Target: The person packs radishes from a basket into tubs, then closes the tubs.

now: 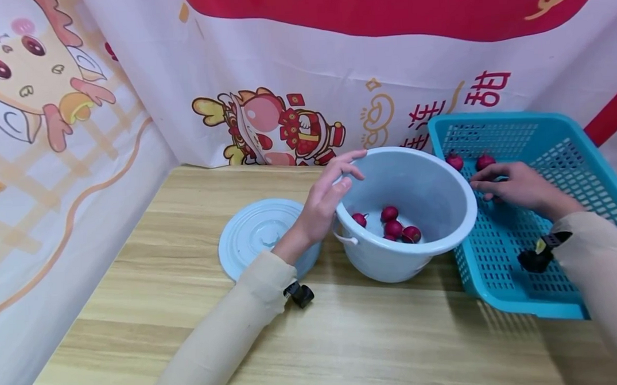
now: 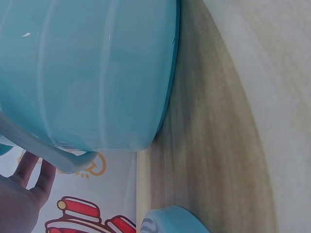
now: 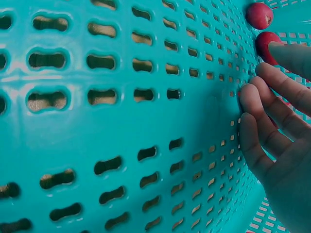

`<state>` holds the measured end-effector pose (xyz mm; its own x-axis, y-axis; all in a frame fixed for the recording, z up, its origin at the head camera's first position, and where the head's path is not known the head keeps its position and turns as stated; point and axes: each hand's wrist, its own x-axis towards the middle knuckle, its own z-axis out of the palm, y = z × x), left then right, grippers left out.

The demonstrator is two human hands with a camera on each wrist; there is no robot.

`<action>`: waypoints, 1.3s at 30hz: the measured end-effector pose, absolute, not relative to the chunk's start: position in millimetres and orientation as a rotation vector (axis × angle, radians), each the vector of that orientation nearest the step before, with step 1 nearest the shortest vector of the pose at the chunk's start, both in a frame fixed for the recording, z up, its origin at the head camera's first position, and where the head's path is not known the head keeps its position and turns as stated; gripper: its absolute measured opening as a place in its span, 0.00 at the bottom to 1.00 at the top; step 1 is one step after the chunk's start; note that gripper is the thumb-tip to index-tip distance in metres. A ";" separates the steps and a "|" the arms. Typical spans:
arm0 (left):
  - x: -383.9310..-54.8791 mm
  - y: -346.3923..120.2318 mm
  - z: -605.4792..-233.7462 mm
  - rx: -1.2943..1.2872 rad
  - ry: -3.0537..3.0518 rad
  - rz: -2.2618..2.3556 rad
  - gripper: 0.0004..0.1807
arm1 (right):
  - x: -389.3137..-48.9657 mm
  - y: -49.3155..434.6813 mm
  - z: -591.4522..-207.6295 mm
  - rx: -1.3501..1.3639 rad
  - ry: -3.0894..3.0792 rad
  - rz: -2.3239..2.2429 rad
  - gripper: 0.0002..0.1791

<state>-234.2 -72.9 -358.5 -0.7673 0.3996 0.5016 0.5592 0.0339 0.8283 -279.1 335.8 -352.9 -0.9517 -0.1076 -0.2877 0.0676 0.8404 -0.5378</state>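
Observation:
A light blue bucket (image 1: 384,258) stands on the table with several red radishes (image 1: 393,229) at its bottom. My left hand (image 1: 321,200) grips the bucket's left rim, and the left wrist view shows its fingers beside the white handle (image 2: 43,150). To the right, my right hand (image 1: 520,186) is down inside a turquoise basket (image 1: 477,265). In the right wrist view its fingers curl round a radish (image 3: 275,122), mostly hidden, with only red slivers showing between them. Two more radishes (image 3: 260,15) lie just beyond, near the basket's far left corner.
A round light blue lid (image 1: 248,229) lies flat on the wooden table (image 1: 152,291), left of the bucket and partly under the left forearm. A printed cloth (image 1: 282,56) hangs behind the table. The basket's wall stands close against the bucket's right side.

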 end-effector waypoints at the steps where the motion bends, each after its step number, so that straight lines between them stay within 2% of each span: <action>1: -234.5 -72.5 -358.5 -1.012 -2.159 -1.837 0.21 | -279.2 336.3 -352.8 -0.029 2.710 -0.812 0.44; 39: -235.5 -73.2 -359.2 -1.013 -2.163 -1.824 0.21 | -281.4 336.2 -354.1 -0.046 2.718 -0.785 0.42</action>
